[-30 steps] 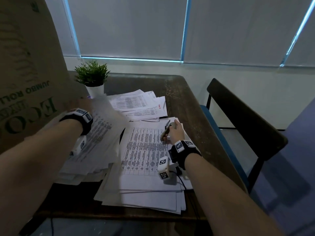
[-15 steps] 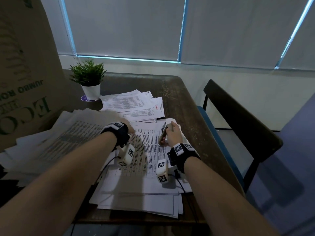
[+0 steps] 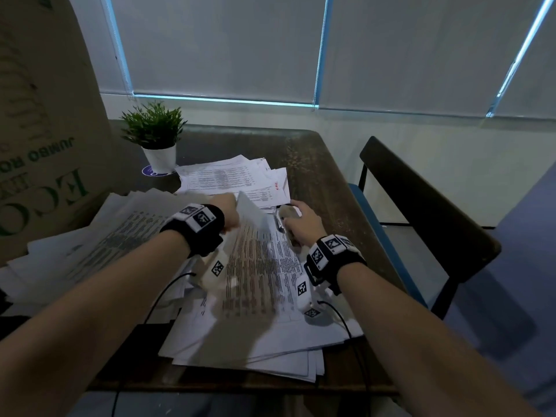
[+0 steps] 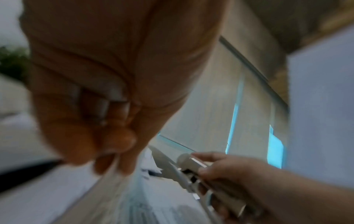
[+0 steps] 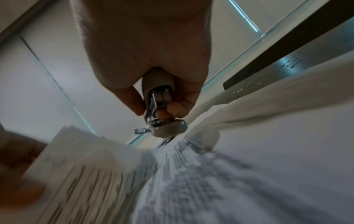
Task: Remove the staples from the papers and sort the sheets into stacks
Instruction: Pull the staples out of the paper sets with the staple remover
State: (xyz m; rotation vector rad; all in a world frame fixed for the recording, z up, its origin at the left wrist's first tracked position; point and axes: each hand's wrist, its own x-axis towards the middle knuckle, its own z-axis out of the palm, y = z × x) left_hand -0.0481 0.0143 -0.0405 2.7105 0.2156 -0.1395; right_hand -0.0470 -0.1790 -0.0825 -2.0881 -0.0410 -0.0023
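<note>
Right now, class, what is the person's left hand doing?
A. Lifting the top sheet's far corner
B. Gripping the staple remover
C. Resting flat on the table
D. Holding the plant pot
A: the left hand pinches the top sheet by its raised far corner, while the right hand grips the staple remover.

Cardboard box [image 3: 45,130], upside-down green print: "JUMBO RO…" above large "ECO…"; far paper pile [image 3: 234,179], red stamp "ADMIN"; table rows on sheets illegible
</note>
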